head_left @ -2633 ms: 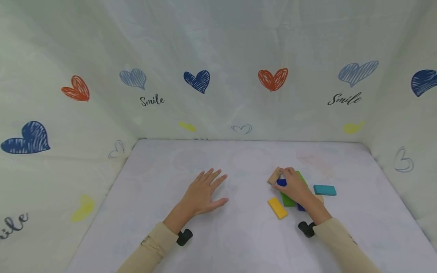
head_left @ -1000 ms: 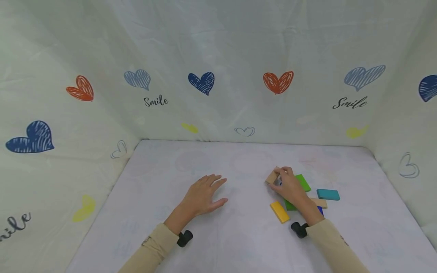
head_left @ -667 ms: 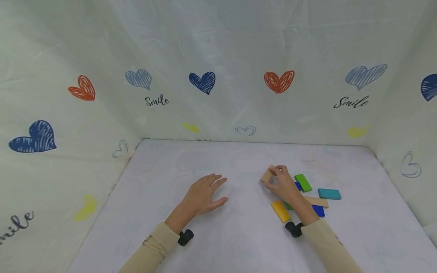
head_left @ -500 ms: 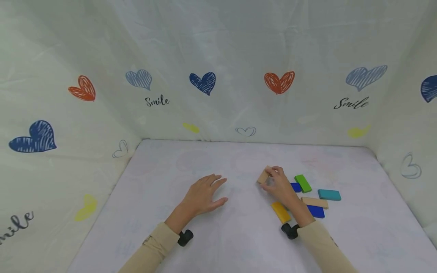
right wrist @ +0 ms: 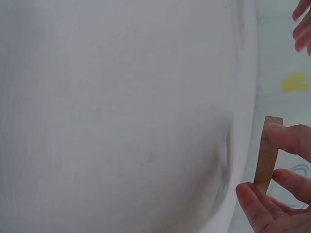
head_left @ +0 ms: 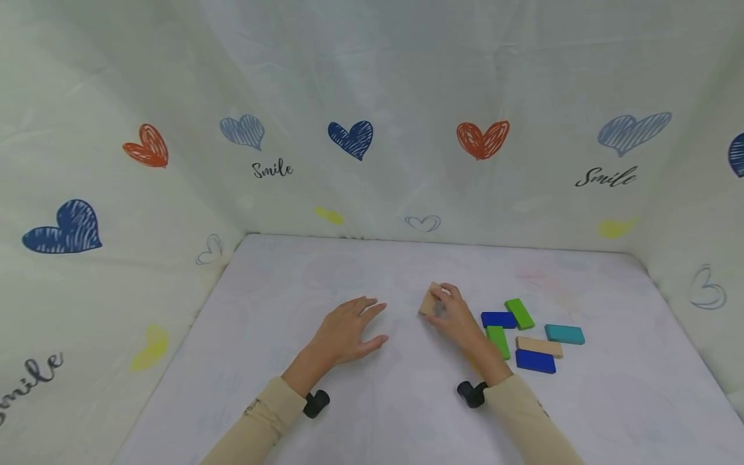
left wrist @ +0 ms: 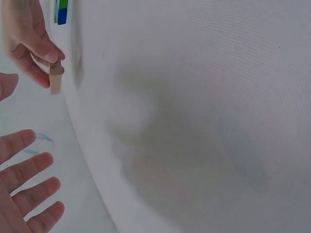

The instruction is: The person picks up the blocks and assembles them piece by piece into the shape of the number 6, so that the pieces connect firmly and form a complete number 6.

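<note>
My right hand [head_left: 456, 321] pinches a plain wooden block [head_left: 429, 301] between thumb and fingers, left of the group of coloured blocks. In the right wrist view the wooden block [right wrist: 267, 154] stands tilted, the thumb at one end and fingertips along the other. The left wrist view shows the same block [left wrist: 55, 80] from its narrow side. My left hand [head_left: 343, 332] is held over the white table with its fingers spread and nothing in it; its fingers [left wrist: 30, 166] also show in the left wrist view.
Right of the right hand lie a blue block [head_left: 497, 320], two green blocks [head_left: 519, 313], a second plain wooden block [head_left: 539, 347], another blue block [head_left: 535, 361] and a teal block [head_left: 565, 334]. The right forearm mostly hides a yellow block. Behind the table [head_left: 372, 413] hangs a heart-printed curtain [head_left: 395, 181].
The right hand has carried the wooden block leftward, away from the other blocks, uncovering blue and green ones and covering the yellow one. The left hand has stayed in place, its fingers slightly less spread.
</note>
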### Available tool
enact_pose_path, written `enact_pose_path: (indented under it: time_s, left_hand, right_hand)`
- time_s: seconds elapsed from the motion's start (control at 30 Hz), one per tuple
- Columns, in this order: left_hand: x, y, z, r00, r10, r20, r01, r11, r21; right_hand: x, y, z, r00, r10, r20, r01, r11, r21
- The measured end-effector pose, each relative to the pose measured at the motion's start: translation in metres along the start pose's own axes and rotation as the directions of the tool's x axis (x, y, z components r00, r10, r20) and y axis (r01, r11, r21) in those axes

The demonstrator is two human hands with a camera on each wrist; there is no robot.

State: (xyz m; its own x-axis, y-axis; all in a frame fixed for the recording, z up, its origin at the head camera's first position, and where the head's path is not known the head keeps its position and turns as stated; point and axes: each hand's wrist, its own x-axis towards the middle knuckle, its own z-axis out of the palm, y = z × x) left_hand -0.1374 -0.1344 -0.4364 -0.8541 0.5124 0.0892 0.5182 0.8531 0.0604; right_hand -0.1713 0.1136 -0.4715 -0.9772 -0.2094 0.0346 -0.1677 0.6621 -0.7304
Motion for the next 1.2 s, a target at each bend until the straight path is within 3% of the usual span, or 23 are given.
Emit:
enact_pose_path:
  time_s: [0.43, 0.73, 1.0, 1.2]
  left_hand:
    - [0.0, -0.002, 0.002, 1.0, 0.003, -0.01, -0.003, 1.0, 0.02]
    - [0.0, -0.004, 0.004, 1.0, -0.009, -0.022, 0.009, 1.0, 0.002]
    - [0.0, -0.006, 0.007, 0.999, -0.001, -0.035, 0.001, 1.0, -0.001]
    - [0.002, -0.006, 0.008, 1.0, -0.011, -0.016, 0.011, 1.0, -0.02]
  right_hand:
    - [0.011, -0.007, 0.031, 0.999, -0.025, -0.035, 0.029, 0.99, 0.136]
    - [0.021, -0.013, 0.044, 0.999, -0.015, -0.043, 0.019, 0.996, 0.086]
    - [0.025, -0.017, 0.053, 0.999, -0.022, 0.023, 0.024, 0.995, -0.095]
    - [0.024, -0.02, 0.051, 0.999, -0.027, 0.02, 0.029, 0.995, -0.094]
